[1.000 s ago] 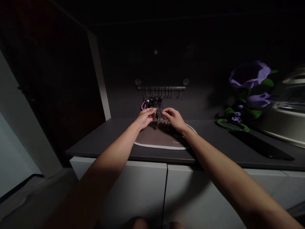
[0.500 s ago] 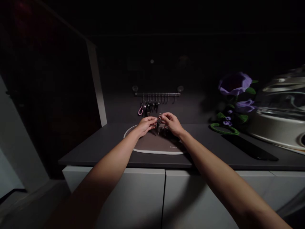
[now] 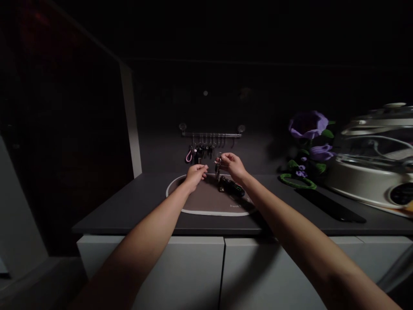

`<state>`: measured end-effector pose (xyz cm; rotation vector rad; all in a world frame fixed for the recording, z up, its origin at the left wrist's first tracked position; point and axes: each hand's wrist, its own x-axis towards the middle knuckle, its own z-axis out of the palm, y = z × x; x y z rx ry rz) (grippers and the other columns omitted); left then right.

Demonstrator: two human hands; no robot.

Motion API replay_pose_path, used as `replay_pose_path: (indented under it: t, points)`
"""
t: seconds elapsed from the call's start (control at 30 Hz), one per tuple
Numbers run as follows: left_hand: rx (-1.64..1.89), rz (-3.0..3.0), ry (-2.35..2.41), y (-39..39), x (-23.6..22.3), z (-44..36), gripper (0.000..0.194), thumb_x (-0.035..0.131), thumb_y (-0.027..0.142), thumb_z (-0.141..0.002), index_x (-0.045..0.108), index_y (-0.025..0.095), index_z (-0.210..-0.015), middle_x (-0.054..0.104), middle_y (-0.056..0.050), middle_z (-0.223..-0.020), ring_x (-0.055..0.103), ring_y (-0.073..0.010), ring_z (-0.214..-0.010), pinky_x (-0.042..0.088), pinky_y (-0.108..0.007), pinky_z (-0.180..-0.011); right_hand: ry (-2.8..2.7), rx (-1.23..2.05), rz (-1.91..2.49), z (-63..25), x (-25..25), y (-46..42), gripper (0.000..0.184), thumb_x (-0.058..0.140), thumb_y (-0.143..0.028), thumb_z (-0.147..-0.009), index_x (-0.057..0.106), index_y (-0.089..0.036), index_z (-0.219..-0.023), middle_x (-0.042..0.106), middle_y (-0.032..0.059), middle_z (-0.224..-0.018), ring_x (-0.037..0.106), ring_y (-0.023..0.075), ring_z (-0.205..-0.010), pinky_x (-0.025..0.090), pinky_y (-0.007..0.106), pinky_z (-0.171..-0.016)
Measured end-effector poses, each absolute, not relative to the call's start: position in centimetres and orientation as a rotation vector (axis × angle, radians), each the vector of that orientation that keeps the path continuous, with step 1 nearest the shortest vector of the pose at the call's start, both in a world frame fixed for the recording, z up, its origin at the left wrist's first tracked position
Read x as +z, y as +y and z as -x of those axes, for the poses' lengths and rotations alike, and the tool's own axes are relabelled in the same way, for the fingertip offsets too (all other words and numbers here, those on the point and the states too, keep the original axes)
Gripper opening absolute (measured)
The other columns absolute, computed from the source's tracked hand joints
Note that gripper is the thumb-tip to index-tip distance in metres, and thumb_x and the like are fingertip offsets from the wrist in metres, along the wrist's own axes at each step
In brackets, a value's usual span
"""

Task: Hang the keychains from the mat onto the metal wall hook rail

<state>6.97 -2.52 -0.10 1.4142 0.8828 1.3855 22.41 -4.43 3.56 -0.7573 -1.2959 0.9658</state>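
In the head view my right hand (image 3: 234, 166) pinches a metal key ring (image 3: 219, 156), with a bunch of keys (image 3: 217, 169) dangling below it. My left hand (image 3: 196, 175) is apart on the left, thumb and fingers pressed together; whatever is between the tips, if anything, is too small to make out. Beneath my hands lies a brown mat (image 3: 200, 200) with a white rim. A dark, elongated object with green marks (image 3: 234, 187) rests on it, with small metal parts at its left end.
Behind, a clear rail with hooks (image 3: 211, 135) carries several dark keys (image 3: 204, 150) and a pink loop (image 3: 189, 155). To the right stand purple flowers (image 3: 309, 125) with a green ring base (image 3: 298, 183), a flat black object (image 3: 329, 204) and a cream appliance (image 3: 361, 176).
My left hand has come away from the key ring, moving left and slightly down. The keys stay in my right hand. My view has tilted up and turned slightly right, uncovering the dark object.
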Motion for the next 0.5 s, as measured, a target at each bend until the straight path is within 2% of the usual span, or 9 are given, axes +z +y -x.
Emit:
replay_pose_path:
  t: [0.2,0.37,0.5]
  points:
    - [1.434,-1.796,1.245,-1.5,-0.8,-6.7,0.020,0.049,0.026,-0.077,0.060,0.012,-0.068,0.057,-0.001,-0.059,0.048,-0.0085,-0.052,0.035,-0.020,-0.052,-1.310,0.894,0.865,-22.6,6.1,-3.1,0.012,0.055,-0.023,-0.077,0.045,-0.017,-0.072,0.061,0.0015,-0.073,0.059,0.0098,-0.064,0.045,0.022,-0.059]
    - [1.374,-2.364,1.437,-2.0,-0.8,-6.5,0.024,0.045,0.025,-0.080,0.064,0.014,-0.073,0.063,-0.006,-0.077,0.054,-0.0134,-0.071,0.038,-0.024,-0.066,-1.290,0.835,0.931,-22.6,7.2,-1.6,0.012,0.049,-0.018,-0.080,0.045,-0.016,-0.069,0.060,0.0026,-0.069,0.056,0.0085,-0.058,0.044,0.021,-0.055]
    - [1.269,-2.538,1.522,-2.7,-0.6,-6.5,0.027,0.040,0.027,-0.083,0.065,0.015,-0.077,0.062,-0.007,-0.080,0.055,-0.0138,-0.074,0.038,-0.024,-0.068,-1.250,0.804,0.964,-22.6,7.8,-0.4,0.016,0.045,-0.014,-0.081,0.047,-0.015,-0.066,0.059,0.0025,-0.065,0.052,0.0067,-0.051,0.043,0.019,-0.052]
